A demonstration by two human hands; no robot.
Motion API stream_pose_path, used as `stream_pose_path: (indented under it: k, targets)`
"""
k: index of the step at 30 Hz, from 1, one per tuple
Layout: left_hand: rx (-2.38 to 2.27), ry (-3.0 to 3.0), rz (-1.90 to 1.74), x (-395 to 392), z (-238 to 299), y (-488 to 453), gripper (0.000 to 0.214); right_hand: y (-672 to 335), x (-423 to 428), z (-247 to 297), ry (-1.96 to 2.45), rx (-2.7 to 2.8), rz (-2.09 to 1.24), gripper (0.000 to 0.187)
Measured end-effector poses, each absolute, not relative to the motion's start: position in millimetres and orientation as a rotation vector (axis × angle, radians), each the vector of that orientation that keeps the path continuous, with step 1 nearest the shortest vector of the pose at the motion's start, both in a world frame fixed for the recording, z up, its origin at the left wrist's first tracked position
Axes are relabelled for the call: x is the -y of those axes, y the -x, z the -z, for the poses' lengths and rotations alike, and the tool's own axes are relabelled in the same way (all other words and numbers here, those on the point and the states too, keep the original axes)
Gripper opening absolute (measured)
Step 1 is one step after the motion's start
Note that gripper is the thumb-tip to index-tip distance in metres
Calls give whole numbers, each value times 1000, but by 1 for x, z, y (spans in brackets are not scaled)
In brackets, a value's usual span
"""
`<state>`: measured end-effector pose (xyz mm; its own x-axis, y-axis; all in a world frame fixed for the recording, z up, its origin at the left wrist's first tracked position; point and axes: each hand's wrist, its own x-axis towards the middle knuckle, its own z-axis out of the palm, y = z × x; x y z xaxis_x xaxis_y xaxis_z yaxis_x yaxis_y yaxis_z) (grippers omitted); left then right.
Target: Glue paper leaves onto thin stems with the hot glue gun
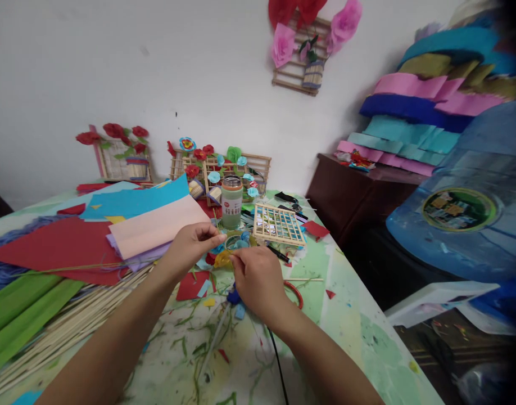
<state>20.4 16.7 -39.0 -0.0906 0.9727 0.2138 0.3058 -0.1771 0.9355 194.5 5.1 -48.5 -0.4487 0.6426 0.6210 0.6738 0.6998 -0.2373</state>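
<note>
My left hand (199,243) is held above the middle of the table, thumb and forefinger pinched together. What lies in that pinch is too small to make out. Close beside it, my right hand (260,275) is closed too, its fingertips at a crumpled yellow piece of paper (223,259); I cannot tell whether they grip it. Blue paper pieces and a roll of tape (231,242) are just beyond the fingers. A red scissor handle (299,293) shows partly behind my right wrist. Below the hands lies a blue tool tip (232,295), partly hidden.
A lidless bottle (231,205) and a small stick lattice (279,226) stand beyond my hands. Coloured paper sheets (157,225) and thin sticks (93,315) cover the left side. Flower-decorated frames (205,174) lean on the wall. A large blue water jug (452,208) is at right.
</note>
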Motion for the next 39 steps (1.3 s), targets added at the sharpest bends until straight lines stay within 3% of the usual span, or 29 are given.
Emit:
stream_pose_path:
  k: [19, 33, 39]
  targets:
    - [-1471, -1483, -1356, -14, 36, -27, 32, -194, -2, 47, 992, 2183, -55, 20]
    - [-1215, -1303, -1233, -16, 40, -21, 35, -204, -14, 38, 982, 1942, -747, 17]
    - [-1237, -1384, -1188, -14, 36, -25, 35, -211, -26, 40, 1016, 1938, -715, 17]
